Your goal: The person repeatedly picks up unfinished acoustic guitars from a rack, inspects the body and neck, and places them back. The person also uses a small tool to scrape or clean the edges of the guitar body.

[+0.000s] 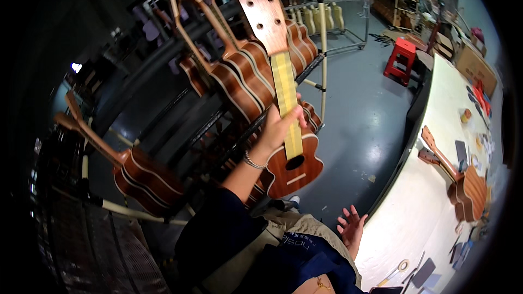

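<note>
My left hand point(280, 125), with a bracelet at the wrist, is wrapped round the neck of a ukulele point(297, 177) and holds it up in front of me. Its body is reddish brown with pale edging, a round sound hole and a light bridge strip. Yellowish tape seems to cover the fretboard point(284, 79). Four tuner holes show in the bare headstock point(263, 15), and I see no strings. Low by the table's near edge, my right hand point(353, 227) is empty, its fingers apart.
Several unfinished ukuleles point(245, 73) hang on a rack with pale tube posts point(323, 60) just behind. More instruments point(144, 177) hang at the left. A white table point(403, 207) on the right bears two ukuleles point(467, 193), a tape roll point(403, 265) and tools. A red stool point(400, 60) stands beyond.
</note>
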Demonstrator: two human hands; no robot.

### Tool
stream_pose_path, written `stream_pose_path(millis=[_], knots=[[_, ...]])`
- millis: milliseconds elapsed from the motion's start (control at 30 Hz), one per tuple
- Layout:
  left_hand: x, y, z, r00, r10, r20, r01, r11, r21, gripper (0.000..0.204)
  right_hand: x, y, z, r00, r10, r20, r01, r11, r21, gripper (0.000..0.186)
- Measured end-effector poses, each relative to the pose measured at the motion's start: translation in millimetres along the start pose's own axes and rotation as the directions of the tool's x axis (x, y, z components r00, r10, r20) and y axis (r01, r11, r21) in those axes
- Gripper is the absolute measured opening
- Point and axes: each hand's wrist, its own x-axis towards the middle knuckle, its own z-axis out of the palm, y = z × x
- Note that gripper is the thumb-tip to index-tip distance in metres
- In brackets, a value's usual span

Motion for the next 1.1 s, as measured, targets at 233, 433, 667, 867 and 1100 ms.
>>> stream_pose_path(millis=[233,433,667,867,1100], knots=[[-27,68,-84,0.985,0.171,0.02,-0.171,0.963,0.207,0.038,19,20,17,0.989,0.14,0.041,-0.135,0.985,-0.105,0.076],[-54,79,-107,0.989,0.087,0.116,-0.114,0.963,0.245,0.035,45,36,33,0.97,0.229,0.085,-0.217,0.967,-0.134,0.072],[-60,81,-125,0.978,0.067,0.197,-0.108,0.972,0.206,0.034,65,40,56,0.96,0.258,0.108,-0.238,0.957,-0.164,0.073],[-54,114,-156,0.969,0.245,0.009,-0.225,0.872,0.434,0.056,61,38,67,0.966,0.244,0.091,-0.222,0.954,-0.201,0.075],[2,138,-224,0.896,0.398,-0.198,-0.141,0.677,0.722,0.063,61,45,52,0.962,0.265,0.064,-0.255,0.958,-0.127,0.072]])
